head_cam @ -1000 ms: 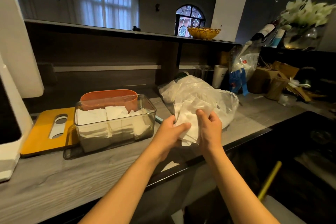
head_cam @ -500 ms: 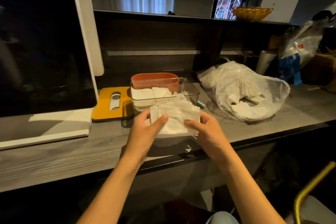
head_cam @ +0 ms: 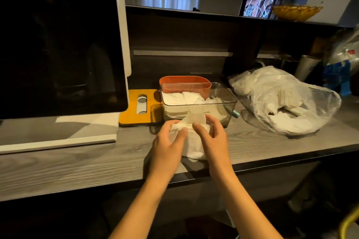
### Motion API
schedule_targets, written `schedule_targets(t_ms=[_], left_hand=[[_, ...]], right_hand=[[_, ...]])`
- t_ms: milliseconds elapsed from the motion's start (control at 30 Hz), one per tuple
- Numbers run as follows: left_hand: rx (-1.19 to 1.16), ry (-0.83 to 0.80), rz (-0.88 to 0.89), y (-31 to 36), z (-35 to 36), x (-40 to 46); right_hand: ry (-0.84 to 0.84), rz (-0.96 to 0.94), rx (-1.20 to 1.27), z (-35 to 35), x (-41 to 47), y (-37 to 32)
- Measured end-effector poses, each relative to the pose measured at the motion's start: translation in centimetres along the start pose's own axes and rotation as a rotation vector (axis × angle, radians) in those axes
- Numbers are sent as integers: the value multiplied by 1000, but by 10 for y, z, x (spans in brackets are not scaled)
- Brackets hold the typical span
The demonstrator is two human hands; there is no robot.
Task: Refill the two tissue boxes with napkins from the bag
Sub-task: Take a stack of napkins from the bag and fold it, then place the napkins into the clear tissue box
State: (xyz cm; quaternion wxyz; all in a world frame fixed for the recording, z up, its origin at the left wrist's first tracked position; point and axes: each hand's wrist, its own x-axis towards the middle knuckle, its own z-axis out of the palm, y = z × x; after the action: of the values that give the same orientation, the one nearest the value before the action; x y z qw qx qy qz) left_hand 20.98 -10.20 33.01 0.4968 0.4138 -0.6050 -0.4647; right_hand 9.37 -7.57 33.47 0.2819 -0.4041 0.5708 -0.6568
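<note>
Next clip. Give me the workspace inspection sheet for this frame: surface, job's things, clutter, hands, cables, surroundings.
Surface: grey wood-grain counter, dark front edge.
Job's things: clear tissue box partly filled with white napkins; orange box directly behind it, contents hidden; yellow lid flat to their left; plastic bag of napkins lying to the right; napkin wad in hand, in front of the clear box.
Clutter: small teal item beside the clear box, kind unclear.
Hands: left hand and right hand both grip the wad.
Cables: nothing seen.
Surroundings: dark screen on a white stand at left; yellow bowl on the shelf; bagged items far right.
</note>
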Motion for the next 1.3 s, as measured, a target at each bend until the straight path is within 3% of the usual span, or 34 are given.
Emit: schedule_targets(t_ms=[133, 333, 500, 633, 800, 967, 1167, 1300], left_hand=[[-68, 119, 19, 3, 12, 1], [-92, 186, -11, -3, 12, 3], [-134, 170, -25, 1, 12, 1], [-119, 239, -41, 1, 11, 3], [-111, 247, -22, 2, 10, 1], [-38, 193, -22, -1, 11, 5], [52, 114, 45, 6, 15, 6], [138, -137, 148, 6, -1, 0]], right_hand=[[121, -91, -96, 5, 8, -1], [246, -35, -98, -1, 19, 12], [10, -143, -143, 1, 13, 9], [194, -77, -160, -1, 13, 14], [157, -128, -173, 2, 9, 9], [235, -46, -139, -3, 14, 14], [163, -92, -157, 6, 17, 10], [274, -76, -263, 5, 16, 8]])
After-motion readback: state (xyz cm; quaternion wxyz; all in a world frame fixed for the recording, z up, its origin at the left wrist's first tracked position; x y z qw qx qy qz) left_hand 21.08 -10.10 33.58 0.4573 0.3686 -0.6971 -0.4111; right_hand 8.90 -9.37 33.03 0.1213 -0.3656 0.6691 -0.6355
